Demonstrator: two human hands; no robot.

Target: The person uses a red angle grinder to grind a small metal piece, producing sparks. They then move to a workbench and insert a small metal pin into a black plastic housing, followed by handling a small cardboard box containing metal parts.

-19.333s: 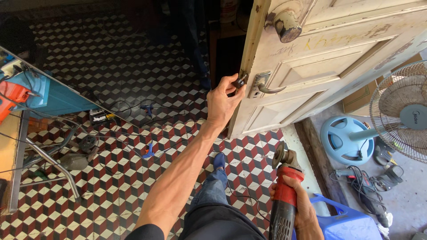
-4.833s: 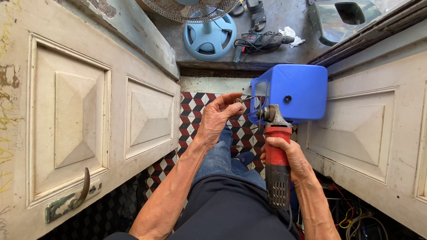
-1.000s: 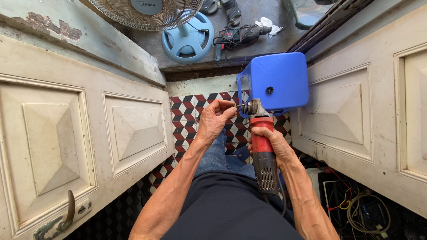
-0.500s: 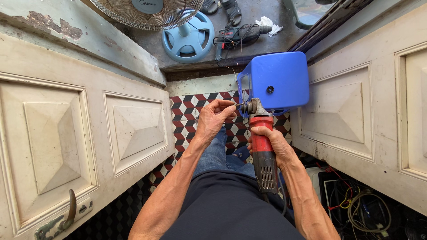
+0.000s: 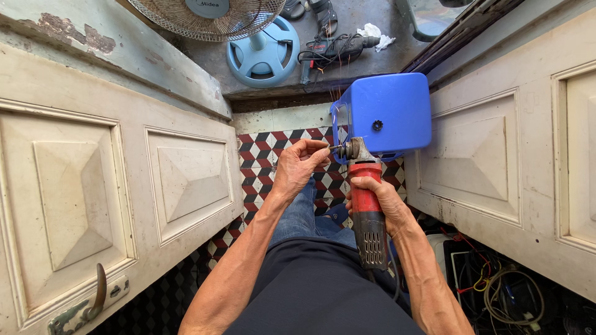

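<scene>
My right hand [image 5: 380,198] grips the red body of an angle grinder [image 5: 366,214], its head pointing away from me over a blue plastic stool [image 5: 388,111]. My left hand [image 5: 302,166] pinches a small thin metal piece [image 5: 331,147] against the grinder's head. A few faint sparks rise above the stool. I am seated, with my legs in jeans below the tool.
Cream panelled door leaves stand close on both sides, the left door [image 5: 112,186] with a lever handle [image 5: 96,294], the right door [image 5: 515,155] plain. A fan [image 5: 261,49] and a power drill [image 5: 332,49] lie ahead on the concrete step. Tangled cables [image 5: 496,285] sit at lower right. Checked floor tiles [image 5: 267,146] run between.
Both hands and the grinder stay in nearly the same place over the last second. Much earlier I held the left door's lock with my left hand.
</scene>
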